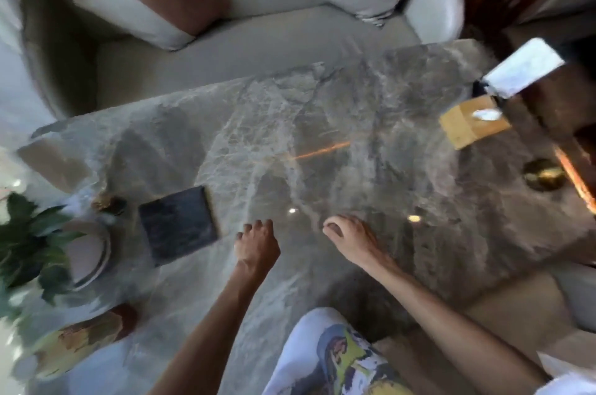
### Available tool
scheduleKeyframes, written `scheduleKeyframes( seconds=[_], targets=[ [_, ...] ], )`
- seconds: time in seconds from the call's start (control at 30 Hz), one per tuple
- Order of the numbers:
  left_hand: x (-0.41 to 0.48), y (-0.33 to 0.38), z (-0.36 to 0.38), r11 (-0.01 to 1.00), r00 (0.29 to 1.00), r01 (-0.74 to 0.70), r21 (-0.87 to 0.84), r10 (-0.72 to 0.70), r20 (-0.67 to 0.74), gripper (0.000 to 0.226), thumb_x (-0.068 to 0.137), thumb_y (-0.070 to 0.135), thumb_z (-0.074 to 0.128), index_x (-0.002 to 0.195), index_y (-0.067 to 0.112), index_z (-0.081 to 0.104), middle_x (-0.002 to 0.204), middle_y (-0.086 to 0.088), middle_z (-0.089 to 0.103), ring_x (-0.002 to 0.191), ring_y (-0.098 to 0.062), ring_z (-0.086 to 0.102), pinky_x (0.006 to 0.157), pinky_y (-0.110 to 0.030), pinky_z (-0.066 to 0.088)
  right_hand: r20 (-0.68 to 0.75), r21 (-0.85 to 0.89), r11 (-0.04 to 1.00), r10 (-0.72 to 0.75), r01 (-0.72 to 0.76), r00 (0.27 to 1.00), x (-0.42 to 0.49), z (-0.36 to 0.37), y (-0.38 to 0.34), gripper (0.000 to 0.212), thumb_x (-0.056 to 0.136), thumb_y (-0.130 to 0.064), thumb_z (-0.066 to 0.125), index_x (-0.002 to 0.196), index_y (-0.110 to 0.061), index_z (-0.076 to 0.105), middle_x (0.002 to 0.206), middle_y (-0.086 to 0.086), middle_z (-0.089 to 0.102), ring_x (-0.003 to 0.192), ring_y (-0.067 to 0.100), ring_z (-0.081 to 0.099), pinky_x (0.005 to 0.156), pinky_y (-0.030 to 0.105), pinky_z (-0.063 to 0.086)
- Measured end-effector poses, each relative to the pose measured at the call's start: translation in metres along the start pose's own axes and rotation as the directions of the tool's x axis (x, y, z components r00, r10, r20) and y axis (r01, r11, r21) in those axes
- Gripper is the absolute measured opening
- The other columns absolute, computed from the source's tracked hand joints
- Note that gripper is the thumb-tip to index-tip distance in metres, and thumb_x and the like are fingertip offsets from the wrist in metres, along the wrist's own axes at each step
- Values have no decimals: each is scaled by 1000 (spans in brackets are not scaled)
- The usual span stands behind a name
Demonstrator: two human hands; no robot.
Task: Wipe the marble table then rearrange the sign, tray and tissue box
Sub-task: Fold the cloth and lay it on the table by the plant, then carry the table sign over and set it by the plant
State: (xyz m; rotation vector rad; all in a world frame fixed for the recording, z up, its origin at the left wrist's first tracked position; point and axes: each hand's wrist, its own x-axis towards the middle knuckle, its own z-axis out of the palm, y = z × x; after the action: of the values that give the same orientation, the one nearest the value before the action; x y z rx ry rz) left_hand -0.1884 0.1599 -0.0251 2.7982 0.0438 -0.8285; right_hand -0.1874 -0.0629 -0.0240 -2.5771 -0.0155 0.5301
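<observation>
The grey marble table [322, 123] fills the middle of the blurred head view. A dark square tray [179, 225] lies flat at its near left. At the far right stands a wooden tissue box [464, 127] with a white tissue poking out, and behind it a white sign [524, 72] on a dark stand. My left hand [256, 248] hovers just right of the tray, its fingers curled into a loose fist with nothing in it. My right hand [353, 240] rests over the near middle of the table, fingers bent down, holding nothing that I can see.
A potted plant [29, 249] on a round dish [93, 256] stands at the near left, with a small gold ornament [108, 202] behind it. A brass round object [545, 173] lies near the right edge. A beige sofa [225, 46] with cushions runs along the far side.
</observation>
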Motion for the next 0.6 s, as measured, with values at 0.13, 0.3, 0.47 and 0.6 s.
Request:
scheduleKeyframes(
  seconds=[0.13,0.3,0.47,0.6],
  targets=[
    [12,85,9,994,994,-109,12,108,7,43,95,18,43,138,15,48,133,-11,59,123,-33,55,100,-42,43,23,99,969,224,-225,974,-39,-60,101,19,91,-36,59,102,-25,71,103,-4,75,97,16,70,85,32,54],
    [15,199,16,990,990,-141,25,141,-6,43,93,17,44,135,17,52,133,-9,59,124,-31,55,102,-41,43,12,163,932,327,-325,945,-62,-123,207,24,95,-26,63,114,-15,70,114,1,73,107,15,67,73,0,37],
    [17,302,15,986,988,-157,61,156,22,38,92,18,45,129,16,55,125,-10,63,117,-32,60,97,-41,45,37,117,952,281,-283,959,-59,-182,273,30,96,-35,58,121,-22,66,127,-3,67,119,19,59,101,32,44],
    [23,357,12,977,981,-193,88,195,-9,38,93,19,45,129,18,55,125,-8,64,119,-30,60,98,-40,46,-65,56,974,222,-218,973,-59,-220,301,31,93,-33,60,121,-20,66,125,-1,68,118,23,61,100,33,44]
  ],
)
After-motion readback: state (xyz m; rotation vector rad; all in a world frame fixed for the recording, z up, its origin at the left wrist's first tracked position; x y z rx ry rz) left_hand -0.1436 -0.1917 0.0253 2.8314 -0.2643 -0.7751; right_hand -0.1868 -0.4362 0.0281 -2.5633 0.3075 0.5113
